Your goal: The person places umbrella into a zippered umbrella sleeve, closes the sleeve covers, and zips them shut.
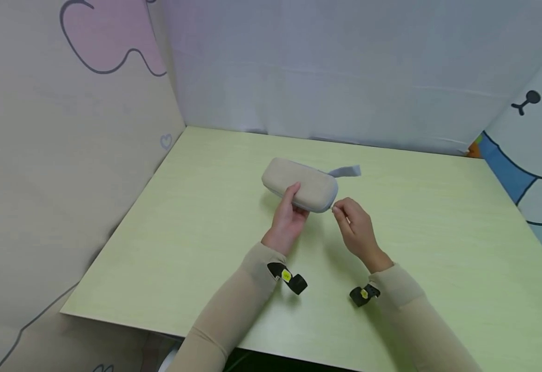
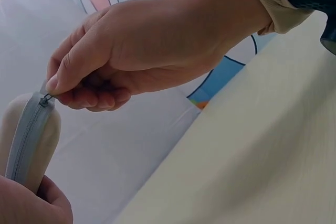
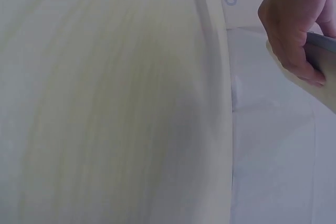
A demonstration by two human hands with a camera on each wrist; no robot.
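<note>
Above the table, my left hand grips a beige zippered case from below, its thumb lying across the top face. A grey strap sticks out from the case's far right end. At the near right corner my right hand pinches the zipper pull between thumb and fingertips. Grey zipper tape runs along the case's side in the left wrist view, and its visible teeth look joined. In the right wrist view the left hand's fingers curl round the case, which is cut off by the frame edge.
The pale yellow-green table stretches beneath both hands. A plain white wall covering stands behind it. Walls with cartoon drawings flank it left and right. Each wrist carries a small black camera on a strap.
</note>
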